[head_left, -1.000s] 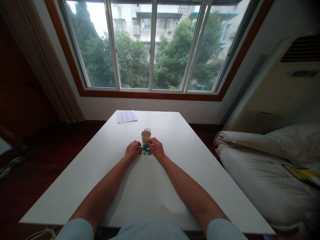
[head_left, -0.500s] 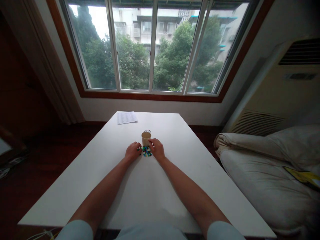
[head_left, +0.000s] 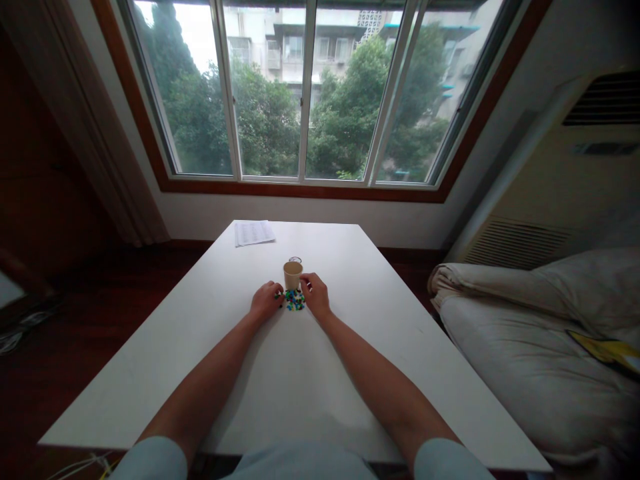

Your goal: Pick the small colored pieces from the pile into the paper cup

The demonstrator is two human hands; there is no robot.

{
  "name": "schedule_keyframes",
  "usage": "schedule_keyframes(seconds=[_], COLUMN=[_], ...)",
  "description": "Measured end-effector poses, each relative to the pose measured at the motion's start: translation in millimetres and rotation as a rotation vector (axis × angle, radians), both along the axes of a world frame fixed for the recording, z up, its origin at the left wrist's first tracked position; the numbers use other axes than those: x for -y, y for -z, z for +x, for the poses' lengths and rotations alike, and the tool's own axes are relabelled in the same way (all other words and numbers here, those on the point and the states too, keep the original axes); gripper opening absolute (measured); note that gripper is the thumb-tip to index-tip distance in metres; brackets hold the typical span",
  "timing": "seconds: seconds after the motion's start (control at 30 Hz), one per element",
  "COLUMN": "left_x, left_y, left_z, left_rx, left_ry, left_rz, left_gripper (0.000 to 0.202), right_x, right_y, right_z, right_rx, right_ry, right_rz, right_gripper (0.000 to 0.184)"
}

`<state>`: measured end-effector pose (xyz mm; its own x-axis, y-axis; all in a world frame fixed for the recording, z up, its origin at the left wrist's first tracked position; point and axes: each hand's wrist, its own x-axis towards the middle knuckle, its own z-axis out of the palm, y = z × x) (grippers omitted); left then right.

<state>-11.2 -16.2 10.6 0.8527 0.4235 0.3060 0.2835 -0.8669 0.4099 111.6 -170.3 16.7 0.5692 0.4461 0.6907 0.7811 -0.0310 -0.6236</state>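
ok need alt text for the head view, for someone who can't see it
Two bare hands, left hand and right hand, flank a small pile of coloured beads before a paper cup on a white table, under a wide window.

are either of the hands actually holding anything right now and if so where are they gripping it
It cannot be told. Both the left hand and right hand rest at the pile of small coloured beads, too small to show a pinch.

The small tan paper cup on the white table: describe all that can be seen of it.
The small tan paper cup stands upright, mouth open, near the middle of the white table. It is plain, tapered, and looks like paper; its contents cannot be made out. A heap of small blue and green beads lies just before it. The right hand is close beside it; whether they touch is unclear.
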Motion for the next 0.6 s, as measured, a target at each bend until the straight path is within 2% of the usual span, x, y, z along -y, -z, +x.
schedule_keyframes(seconds=[0.13,0.27,0.6], left_x=[0.1,-0.5,1.8], left_y=[-0.8,-0.5,-2.1], left_z=[-0.6,-0.1,0.6], left_rx=[0.004,0.001,0.014], left_ry=[0.004,0.01,0.039], left_rz=[-0.011,-0.016,-0.007], left_gripper=[0.013,0.013,0.01], right_x=[-1.2,-0.8,0.4], right_y=[0.0,0.0,-3.8], right_z=[0.5,-0.3,-3.9], right_rx=[-0.088,-0.141,-0.014], right_ry=[-0.021,0.007,-0.03], right_rz=[0.054,0.045,0.006], right_gripper=[0.022,0.017,0.024])
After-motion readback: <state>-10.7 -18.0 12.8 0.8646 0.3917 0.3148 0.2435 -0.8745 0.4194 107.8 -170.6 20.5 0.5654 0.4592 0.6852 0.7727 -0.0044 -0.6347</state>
